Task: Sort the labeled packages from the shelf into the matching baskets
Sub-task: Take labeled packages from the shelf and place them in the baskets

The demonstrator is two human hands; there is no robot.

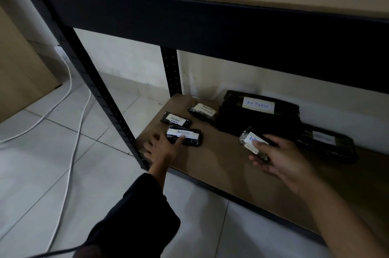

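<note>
A dark metal rack with perforated uprights carries a smooth brown board as its bottom shelf (pixel 221 158), just above pale glossy floor tiles (pixel 42 163).

At the back of the shelf lies the largest package (pixel 252 123), a bulky block in crinkled black plastic wrap, its long axis running left to right, with a white paper label reading RETURN. To its right a flatter wrapped package (pixel 328 146) lies along the same line.

Three small oblong packages sit at the left end: one (pixel 202 111) angled toward the back, one (pixel 175 120) marked RETURN, and the nearest (pixel 185 136) lying left to right.

The left hand (pixel 162 148) has spread fingers, its thumb resting on the nearest package's label. The right hand (pixel 280 158) grips a small wrapped package (pixel 251 142), tilted, its long axis running diagonally toward the back left.

Two white cables (pixel 69 110) trail over the tiles.
</note>
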